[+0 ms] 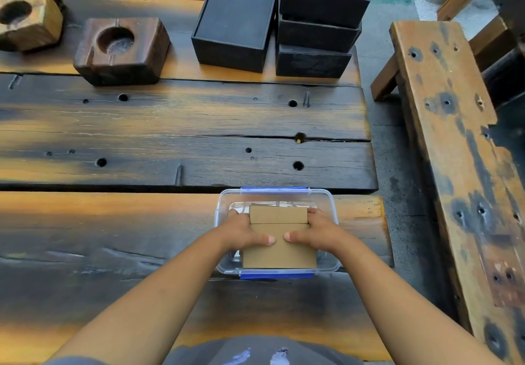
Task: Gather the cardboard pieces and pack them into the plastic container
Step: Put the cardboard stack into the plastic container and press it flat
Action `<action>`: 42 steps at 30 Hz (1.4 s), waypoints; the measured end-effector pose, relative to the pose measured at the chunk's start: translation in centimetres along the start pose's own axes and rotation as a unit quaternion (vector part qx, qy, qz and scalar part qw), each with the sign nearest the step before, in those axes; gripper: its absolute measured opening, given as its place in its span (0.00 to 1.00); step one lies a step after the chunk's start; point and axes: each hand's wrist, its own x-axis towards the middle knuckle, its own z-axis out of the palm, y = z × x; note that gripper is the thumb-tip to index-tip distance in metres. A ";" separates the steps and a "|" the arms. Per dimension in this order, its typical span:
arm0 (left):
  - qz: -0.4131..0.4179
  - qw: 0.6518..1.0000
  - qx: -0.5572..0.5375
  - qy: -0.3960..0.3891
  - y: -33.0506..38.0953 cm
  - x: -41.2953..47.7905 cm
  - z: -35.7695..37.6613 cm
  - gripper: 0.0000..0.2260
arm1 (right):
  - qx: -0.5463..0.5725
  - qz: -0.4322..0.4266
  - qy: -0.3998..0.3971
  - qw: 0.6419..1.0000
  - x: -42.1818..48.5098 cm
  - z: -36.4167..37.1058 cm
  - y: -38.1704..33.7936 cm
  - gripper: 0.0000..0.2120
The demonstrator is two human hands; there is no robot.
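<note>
A clear plastic container (277, 192) with blue clips stands on the near plank of the wooden table. A stack of brown cardboard pieces (279, 254) sits over its opening, a smaller piece (278, 214) on the far side. My left hand (244, 232) grips the stack's left edge and my right hand (315, 234) grips its right edge, both thumbs pressed on the top sheet. The fingers wrap down the sides inside the container. What lies beneath the stack is mostly hidden.
Black boxes stand at the back: an open one (234, 28) and a stack (318, 35) topped by one holding light wooden blocks. Two wooden blocks with round hollows (119, 49) (27, 15) sit at the back left. A wooden bench (460, 148) runs along the right.
</note>
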 end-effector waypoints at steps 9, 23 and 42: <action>-0.015 1.000 0.006 -0.024 -0.1 0.2 0.0 0.39 | 0.013 0.009 -0.024 1.000 -0.1 -0.1 -0.1 0.37; -0.043 0.999 -0.005 0.012 0.0 0.0 0.5 0.34 | 0.008 0.034 -0.033 0.999 -0.5 -0.3 -0.5 0.33; -0.081 0.897 -0.433 0.048 -0.3 -4.2 3.8 0.17 | 0.225 0.108 0.046 0.967 -2.4 3.6 2.2 0.31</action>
